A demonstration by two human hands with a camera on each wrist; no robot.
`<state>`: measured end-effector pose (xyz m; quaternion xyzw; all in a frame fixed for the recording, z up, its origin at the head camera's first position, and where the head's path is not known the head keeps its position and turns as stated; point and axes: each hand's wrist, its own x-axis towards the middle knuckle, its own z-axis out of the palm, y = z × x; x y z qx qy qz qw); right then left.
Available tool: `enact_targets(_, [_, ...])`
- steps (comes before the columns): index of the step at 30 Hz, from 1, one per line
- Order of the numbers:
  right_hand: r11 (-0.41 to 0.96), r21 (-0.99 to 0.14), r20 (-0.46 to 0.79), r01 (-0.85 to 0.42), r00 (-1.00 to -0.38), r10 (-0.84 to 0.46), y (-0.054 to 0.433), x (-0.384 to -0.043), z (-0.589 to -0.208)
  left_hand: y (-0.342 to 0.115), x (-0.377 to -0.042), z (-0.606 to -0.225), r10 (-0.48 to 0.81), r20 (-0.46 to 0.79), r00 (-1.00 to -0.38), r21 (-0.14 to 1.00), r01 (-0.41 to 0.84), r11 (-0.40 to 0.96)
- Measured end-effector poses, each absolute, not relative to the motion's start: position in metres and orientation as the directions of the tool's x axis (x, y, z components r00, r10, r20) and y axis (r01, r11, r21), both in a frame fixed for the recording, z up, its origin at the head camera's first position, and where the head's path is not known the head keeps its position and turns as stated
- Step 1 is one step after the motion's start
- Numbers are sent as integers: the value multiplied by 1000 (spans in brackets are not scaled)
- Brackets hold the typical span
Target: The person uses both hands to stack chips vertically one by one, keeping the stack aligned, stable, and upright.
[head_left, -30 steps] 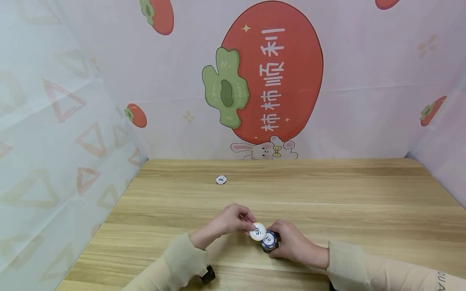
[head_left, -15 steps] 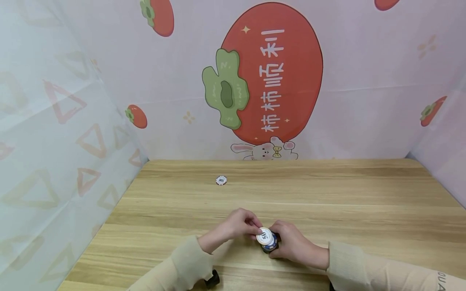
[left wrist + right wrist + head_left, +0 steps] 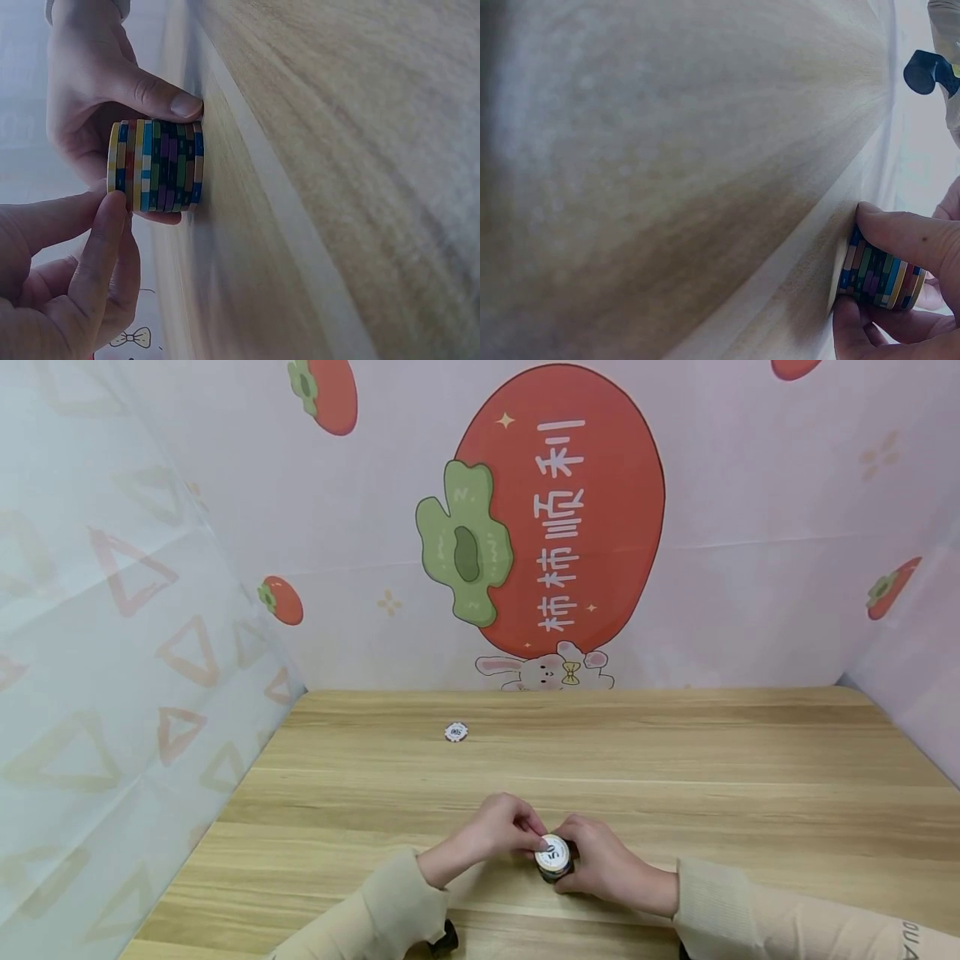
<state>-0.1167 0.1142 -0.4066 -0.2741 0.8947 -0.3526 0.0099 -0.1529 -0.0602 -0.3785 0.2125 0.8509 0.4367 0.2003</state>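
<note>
A white poker chip marked 50 [image 3: 556,857] lies on top of a stack of poker chips [image 3: 161,169]. Thumb and finger of my left hand [image 3: 501,832] pinch that top chip at its left edge. My right hand [image 3: 602,866] grips the stack from the right, thumb on the near side and fingers on the far side. Chips of several colours, among them blue, purple, green and yellow, show in the stack's side in the left wrist view. In the right wrist view, the stack's bottom [image 3: 852,262] stands at the wooden tabletop between thumb and fingers.
A single chip marked 500 [image 3: 456,732] lies farther back on the wooden table [image 3: 675,760], left of the middle. Printed cloth walls [image 3: 750,593] rise behind the table and on both sides. A black wrist device [image 3: 446,938] shows below the left cuff.
My left hand has moved right and slightly nearer, bringing the 50 chip from beside the stack onto its top, over the blue 10 chip. The right hand has stayed in place around the stack.
</note>
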Motion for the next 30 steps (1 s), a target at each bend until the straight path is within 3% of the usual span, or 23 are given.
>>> enact_targets(12, [609,-621,181,-493,-847,-500,115,-117,-407,-60,-155,-375,545,-142,-826,795,232,560])
enact_targets(21, [606,-619,193,-500,-844,-500,114,-117,-406,-73,-187,-371,655,-101,-748,625,465,627])
enact_targets(30, [594,-630,197,-500,-843,-500,114,-118,-408,-90,-217,-375,637,20,-770,347,603,718])
